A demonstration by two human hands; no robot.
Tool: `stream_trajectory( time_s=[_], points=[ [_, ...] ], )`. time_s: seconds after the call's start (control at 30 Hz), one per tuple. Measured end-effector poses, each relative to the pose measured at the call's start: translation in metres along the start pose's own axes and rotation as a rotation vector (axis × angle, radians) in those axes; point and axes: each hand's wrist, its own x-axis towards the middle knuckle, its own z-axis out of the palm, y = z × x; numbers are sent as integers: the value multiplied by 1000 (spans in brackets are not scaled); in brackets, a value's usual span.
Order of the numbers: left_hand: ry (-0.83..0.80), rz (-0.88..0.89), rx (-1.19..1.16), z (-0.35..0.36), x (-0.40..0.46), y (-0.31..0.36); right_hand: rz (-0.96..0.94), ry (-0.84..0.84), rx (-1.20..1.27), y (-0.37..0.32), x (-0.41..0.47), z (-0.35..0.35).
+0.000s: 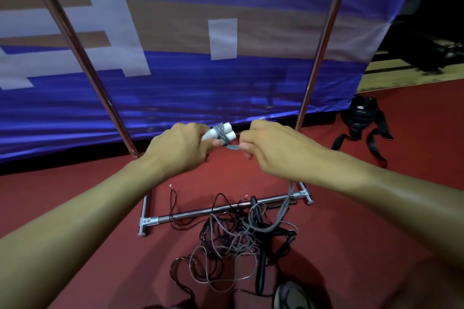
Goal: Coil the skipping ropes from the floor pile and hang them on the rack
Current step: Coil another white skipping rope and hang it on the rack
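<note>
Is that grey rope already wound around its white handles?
Partly: grey rope crosses the white handles, but its tail hangs down to the floor pile.

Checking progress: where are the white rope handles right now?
In the head view, centre: the white handles are gripped in the left hand, beside the right hand.

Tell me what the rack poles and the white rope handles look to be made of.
Rack poles: likely polished metal tubing; bright streaks run along them. White handles: probably smooth matte plastic, evenly white without glare, though blurred. The grey cord wound round them looks rubbery.
</note>
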Motion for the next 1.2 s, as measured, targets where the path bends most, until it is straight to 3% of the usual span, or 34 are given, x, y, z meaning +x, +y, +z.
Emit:
stream_trajectory(
  time_s=[0.23,0.37,0.47,0.6,0.7,0.83,0.9,1.0,1.07,1.2],
  points=[
    [-31,53,260,5,-10,23,146,-141,143,2,4,2],
    [-156,157,264,4,-12,27,141,-218,199,-1,4,1],
    [-208,216,171,3,-12,24,70,-235,193,3,3,-1],
    [-351,237,-143,0,-17,19,-29,-241,279,9,0,-2],
    [-389,270,-107,-1,-19,20,-173,-202,192,8,-3,-3],
    [-493,258,-4,4,-19,32,-298,-50,-141,7,-2,-13],
    [-575,288,-25,6,-21,39,-360,-83,-112,4,-2,-17],
    [-681,283,-33,1,-24,42,-322,-265,54,7,-4,-20],
    [-730,258,-45,-2,-25,40,-353,-335,14,13,-5,-21],
    [-815,277,-96,-10,-27,41,-442,-284,56,18,-4,-24]
  ],
)
